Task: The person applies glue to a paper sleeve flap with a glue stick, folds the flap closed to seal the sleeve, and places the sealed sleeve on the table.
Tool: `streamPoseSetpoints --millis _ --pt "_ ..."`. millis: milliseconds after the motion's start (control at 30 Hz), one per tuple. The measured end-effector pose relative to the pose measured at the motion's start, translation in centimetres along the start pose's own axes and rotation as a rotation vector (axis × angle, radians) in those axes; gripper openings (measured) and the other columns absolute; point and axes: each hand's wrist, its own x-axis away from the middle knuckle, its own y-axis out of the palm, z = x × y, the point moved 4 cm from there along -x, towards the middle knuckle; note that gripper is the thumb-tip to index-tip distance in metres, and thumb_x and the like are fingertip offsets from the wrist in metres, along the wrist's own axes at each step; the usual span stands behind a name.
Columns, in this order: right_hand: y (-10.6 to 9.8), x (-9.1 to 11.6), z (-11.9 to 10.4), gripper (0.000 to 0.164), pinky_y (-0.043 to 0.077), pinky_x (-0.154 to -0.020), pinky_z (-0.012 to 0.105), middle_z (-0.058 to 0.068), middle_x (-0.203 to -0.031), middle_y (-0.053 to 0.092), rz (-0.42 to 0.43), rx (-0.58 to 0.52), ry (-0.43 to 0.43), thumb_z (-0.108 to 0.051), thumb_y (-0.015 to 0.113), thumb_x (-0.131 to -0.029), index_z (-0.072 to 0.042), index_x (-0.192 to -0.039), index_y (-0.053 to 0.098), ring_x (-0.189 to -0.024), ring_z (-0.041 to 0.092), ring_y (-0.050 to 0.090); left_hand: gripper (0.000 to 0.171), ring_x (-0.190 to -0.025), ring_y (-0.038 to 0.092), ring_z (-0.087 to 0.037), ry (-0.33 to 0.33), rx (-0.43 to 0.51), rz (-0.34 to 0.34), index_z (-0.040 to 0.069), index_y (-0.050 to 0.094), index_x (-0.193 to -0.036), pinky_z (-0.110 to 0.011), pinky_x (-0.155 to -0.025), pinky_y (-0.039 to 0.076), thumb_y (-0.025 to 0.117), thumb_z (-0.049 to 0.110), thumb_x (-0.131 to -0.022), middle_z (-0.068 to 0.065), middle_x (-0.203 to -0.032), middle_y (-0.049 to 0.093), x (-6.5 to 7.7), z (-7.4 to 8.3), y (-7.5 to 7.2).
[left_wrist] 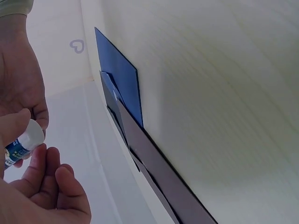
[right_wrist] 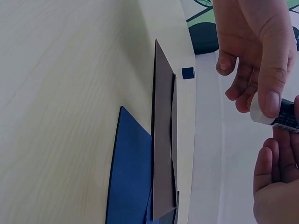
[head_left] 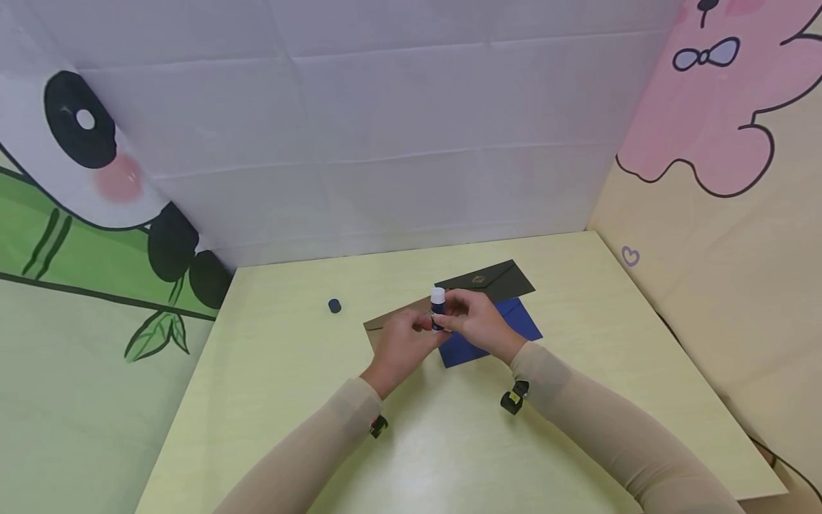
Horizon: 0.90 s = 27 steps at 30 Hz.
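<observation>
Both hands hold a glue stick (head_left: 438, 301) with a white end and a dark blue printed label, upright above the envelopes. My left hand (head_left: 404, 343) pinches it, its thumb (right_wrist: 271, 100) lying along the barrel near the white end. From the other side my right hand (head_left: 478, 321) grips the stick with thumb and fingers. Beneath the hands lie a brown envelope (right_wrist: 163, 140), a blue envelope (head_left: 462, 351) and a black envelope (head_left: 507, 280), overlapping one another. A small dark blue cap (head_left: 335, 305) stands apart on the table, left of the envelopes.
The pale wooden table (head_left: 270, 400) reaches back to a white cloth wall (head_left: 398, 178). Side cloths carry cartoon prints, green at left and pink at right. A dark cable (head_left: 790, 467) runs beside the table's right edge.
</observation>
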Motion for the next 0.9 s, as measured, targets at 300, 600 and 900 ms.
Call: streamPoseSetpoints --millis 300,600,900 --pt "0.09 0.02 0.22 0.029 0.066 -0.092 0.036 0.014 -0.112 0.075 -0.007 0.000 -0.004 -0.008 0.081 -0.111 0.002 -0.138 0.077 -0.099 0.021 0.068 0.027 -0.104 0.067 -0.027 -0.009 0.093 -0.148 -0.001 0.077 -0.138 -0.032 -0.084 0.058 0.074 0.017 -0.117 -0.019 -0.127 0.076 0.27 -0.12 0.48" --pt "0.14 0.23 -0.13 0.030 0.063 -0.091 0.023 0.020 -0.121 0.077 -0.022 0.001 -0.020 -0.006 0.078 -0.113 0.002 -0.142 0.076 -0.103 0.021 0.069 0.028 -0.118 0.069 -0.031 -0.009 0.141 -0.193 -0.005 0.070 -0.146 -0.041 -0.097 0.064 0.061 0.005 -0.122 -0.028 -0.137 0.074 0.36 -0.41 0.57" --pt "0.37 0.14 0.03 0.028 0.064 -0.090 0.028 0.014 -0.112 0.073 -0.016 0.016 -0.023 -0.006 0.079 -0.112 0.002 -0.139 0.077 -0.099 0.021 0.067 0.028 -0.123 0.069 -0.032 -0.008 0.142 -0.196 -0.002 0.070 -0.147 -0.048 -0.104 0.064 0.061 0.007 -0.122 -0.025 -0.139 0.074 0.52 -0.57 0.33"
